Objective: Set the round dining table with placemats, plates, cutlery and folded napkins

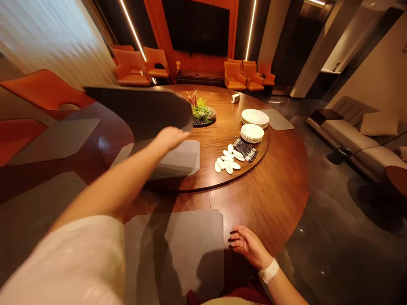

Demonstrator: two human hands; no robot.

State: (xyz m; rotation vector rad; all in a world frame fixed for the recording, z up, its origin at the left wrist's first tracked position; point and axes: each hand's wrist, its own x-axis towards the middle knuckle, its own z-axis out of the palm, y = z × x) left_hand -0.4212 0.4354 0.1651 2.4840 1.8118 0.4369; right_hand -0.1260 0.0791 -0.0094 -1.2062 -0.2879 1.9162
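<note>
Orange armchairs (235, 76) ring a dim dining room, and a big round wooden worktop (270, 199) fills the middle, with a raised turning disc (219, 144) set on it.

From the disc's centre, a green plant centrepiece (202, 113) sits at about 12 o'clock. Two stacks of white plates (252, 132) stand at 2 o'clock, a bundle of dark chopsticks (245, 149) lies at 3 o'clock, and just beside it, at 4 o'clock, lie white spoon rests (227, 163).

The left hand (171, 137) is stretched far out over the disc. It grips a dark grey placemat (143, 108) by its near edge, fingers curled on it; the mat is lifted off the surface and blurred, spreading toward 10 o'clock. Under that hand a lighter grey mat (182, 159) lies flat on the disc.

The right hand (249, 245), with a white wristband (269, 270), is spread with fingers loosely apart. It rests on the worktop's near rim at 5 o'clock, touching the right edge of another grey mat (190, 250) that lies flat before the person. A further mat (276, 119) lies past the plates at 2 o'clock.
</note>
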